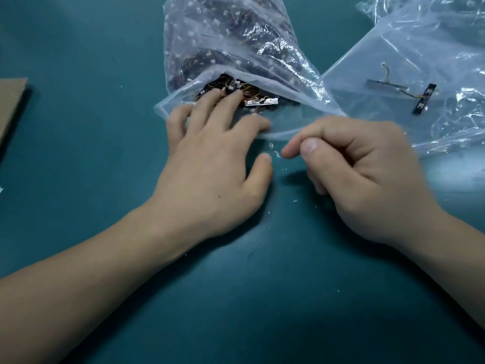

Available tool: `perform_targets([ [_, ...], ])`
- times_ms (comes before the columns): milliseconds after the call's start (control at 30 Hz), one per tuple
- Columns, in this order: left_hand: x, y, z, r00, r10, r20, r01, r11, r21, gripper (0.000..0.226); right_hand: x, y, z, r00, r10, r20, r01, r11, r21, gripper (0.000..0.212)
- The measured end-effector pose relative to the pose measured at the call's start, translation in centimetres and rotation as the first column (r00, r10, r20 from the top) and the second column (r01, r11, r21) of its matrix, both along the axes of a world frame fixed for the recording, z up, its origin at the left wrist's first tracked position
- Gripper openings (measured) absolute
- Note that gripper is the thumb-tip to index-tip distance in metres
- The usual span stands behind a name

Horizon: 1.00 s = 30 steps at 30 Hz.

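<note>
Teal mat (pixel 105 153) underneath. Left hand (pixel 210 174) loose, fingers spread and straight, tips inside the near bag (pixel 223 40) mouth, touching the wired parts (pixel 259 101). Right hand (pixel 362 174) curled, thumb and forefinger pinching that bag's lower lip, just right of the left hand. Near bag: clear, crumpled, crammed with dark boards and thin wires. Second bag (pixel 420 61) beyond right hand holds two strips (pixel 385 84). One cardboard piece (pixel 11 101) far left.

You are wearing the only camera, a wide-angle one, on your head; it is looking forward and steeply down from close above the flat teal tabletop (pixel 78 166). It is framing the crumpled clear plastic bag of dark wired parts (pixel 223 40) at top centre, with the tabletop spreading nearer you below that bag.
</note>
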State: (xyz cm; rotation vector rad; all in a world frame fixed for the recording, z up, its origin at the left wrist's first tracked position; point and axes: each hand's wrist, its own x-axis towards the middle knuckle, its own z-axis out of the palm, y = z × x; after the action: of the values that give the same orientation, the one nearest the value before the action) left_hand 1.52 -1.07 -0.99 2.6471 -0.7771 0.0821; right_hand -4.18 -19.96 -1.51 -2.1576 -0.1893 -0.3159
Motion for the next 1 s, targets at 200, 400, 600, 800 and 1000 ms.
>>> perform_targets([
  [200, -0.1, -0.1, -0.4, 0.998, 0.006, 0.061, -0.012, 0.996, 0.093, 0.057, 0.2, 0.1, 0.1, 0.999, 0.014, -0.052, -0.016, 0.999, -0.039, 0.022],
  [400, -0.1, 0.2, -0.6, 0.990, -0.028, 0.138, 0.035, 0.998, -0.045, 0.046, 0.2, 0.0, 0.0, 0.999, -0.018, -0.033, 0.019, 0.999, 0.029, 0.013],
  [600, 0.6, 0.4, -0.3, 0.997, -0.071, 0.033, 0.075, 0.757, -0.649, 0.012, 0.5, -0.1, -0.1, 0.992, -0.097, -0.080, 0.109, 0.980, 0.166, 0.025],
  [800, 1.2, 0.4, -0.5, 0.980, -0.175, -0.099, 0.012, 0.542, -0.841, 0.018, 0.2, 0.4, 0.2, 0.996, -0.003, -0.091, 0.009, 0.998, 0.060, 0.028],
  [1000, 1.1, 0.6, -0.8, 0.939, -0.325, -0.110, 0.049, 0.445, -0.894, 0.022, 0.3, 0.1, 0.0, 0.994, 0.011, -0.112, -0.006, 0.999, 0.042, 0.031],
])
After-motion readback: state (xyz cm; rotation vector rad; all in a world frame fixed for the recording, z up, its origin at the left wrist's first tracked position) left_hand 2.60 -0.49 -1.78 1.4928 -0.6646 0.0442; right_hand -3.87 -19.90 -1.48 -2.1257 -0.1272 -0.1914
